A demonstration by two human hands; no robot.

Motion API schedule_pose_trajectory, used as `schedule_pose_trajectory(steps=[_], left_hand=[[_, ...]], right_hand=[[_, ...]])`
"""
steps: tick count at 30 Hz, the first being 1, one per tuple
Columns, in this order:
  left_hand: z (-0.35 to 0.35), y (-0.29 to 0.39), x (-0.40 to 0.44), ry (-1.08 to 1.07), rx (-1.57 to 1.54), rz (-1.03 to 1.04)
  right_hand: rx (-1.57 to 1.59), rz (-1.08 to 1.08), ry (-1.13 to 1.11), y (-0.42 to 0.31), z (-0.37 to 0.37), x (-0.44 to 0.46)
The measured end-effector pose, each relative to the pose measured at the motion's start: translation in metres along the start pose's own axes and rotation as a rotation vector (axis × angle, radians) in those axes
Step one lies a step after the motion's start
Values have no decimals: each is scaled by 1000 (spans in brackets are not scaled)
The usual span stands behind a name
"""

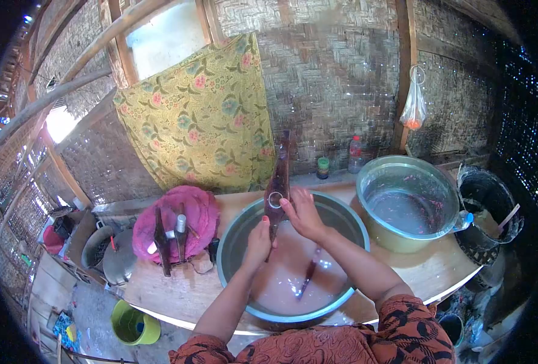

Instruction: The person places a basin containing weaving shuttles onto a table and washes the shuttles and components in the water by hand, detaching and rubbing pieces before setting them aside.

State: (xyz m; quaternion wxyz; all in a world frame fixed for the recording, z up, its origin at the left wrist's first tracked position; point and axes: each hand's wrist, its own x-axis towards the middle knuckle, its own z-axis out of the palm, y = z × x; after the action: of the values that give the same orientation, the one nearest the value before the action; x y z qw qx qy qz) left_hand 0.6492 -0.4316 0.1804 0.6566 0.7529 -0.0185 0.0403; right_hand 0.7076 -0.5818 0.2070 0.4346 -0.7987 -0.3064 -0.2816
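Over a large grey-green basin (357, 267) of cloudy pinkish water, I see a long, glossy dark-brown piece (279, 173) standing nearly upright. It is narrow at the top, wider in the middle and bears a pale ring mark; I cannot tell its kind. My left hand (259, 241) is closed around its lower end. My right hand (305, 213) presses against its right side near the ring, thumb across it and fingers partly hidden. A slim dark piece (307, 279) shows in the water below.
Left of the basin, a pink basket (205, 209) holds dark pieces and small containers. On the right stand a pale green tub (396, 236) of water and a black bucket (493, 179). A bottle (355, 155) and a small jar (323, 168) stand by the wall. A yellow-green bucket (151, 330) is on the floor.
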Motion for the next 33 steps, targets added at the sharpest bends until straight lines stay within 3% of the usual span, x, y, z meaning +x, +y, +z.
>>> schedule_pose_trajectory(steps=[2, 4, 5, 7, 9, 11, 13, 15, 17, 19, 21, 23, 24, 25, 27, 29, 31, 32, 33], left_hand=[[2, -3, 8, 1, 45, -21], [11, -7, 22, 201, -17, 445], [10, -8, 29, 196, -16, 440], [7, -6, 41, 284, 268, 576], [7, -4, 44, 337, 273, 479], [1, 4, 48, 254, 288, 200], [11, 2, 48, 308, 298, 278], [13, -18, 59, 358, 349, 457], [13, -21, 60, 239, 205, 424], [14, -21, 55, -63, -470, 174], [12, -13, 53, -74, -384, 151], [7, -20, 55, -119, -222, 182], [9, -43, 69, -32, -229, 353], [5, -49, 72, -26, -233, 349], [-6, -58, 75, 126, 361, 236], [-7, -59, 70, 210, 383, 274], [-8, -41, 55, 50, 580, 288], [-9, -67, 62, -12, 714, 289], [-5, -69, 56, -71, 907, 224]], right_hand=[[-20, 72, -45, -1, 2, 0], [17, -32, 5, 3, 8, -5], [16, -25, 6, 4, 14, -9], [-93, -137, 2, -1, 26, -16], [-47, -127, 19, -8, 26, -18], [-176, -193, 49, -17, 22, -19], [-191, -182, 55, -12, 23, -14], [-179, -2, -53, -4, 18, -9], [-214, -45, -29, 7, 17, -5], [-181, -78, -12, 16, 15, -3], [-130, -81, -17, 23, 14, -2], [133, 10, -76, 22, 13, -2], [130, -2, -73, 29, 17, -3], [131, -2, -81, 40, 22, -3], [954, 632, -125, 67, 34, -4], [862, 851, -233, 120, 47, -18], [652, 1015, -488, 207, 73, -52], [493, 1091, -629, 233, 83, -67], [500, 1095, -633, 227, 87, -77]])
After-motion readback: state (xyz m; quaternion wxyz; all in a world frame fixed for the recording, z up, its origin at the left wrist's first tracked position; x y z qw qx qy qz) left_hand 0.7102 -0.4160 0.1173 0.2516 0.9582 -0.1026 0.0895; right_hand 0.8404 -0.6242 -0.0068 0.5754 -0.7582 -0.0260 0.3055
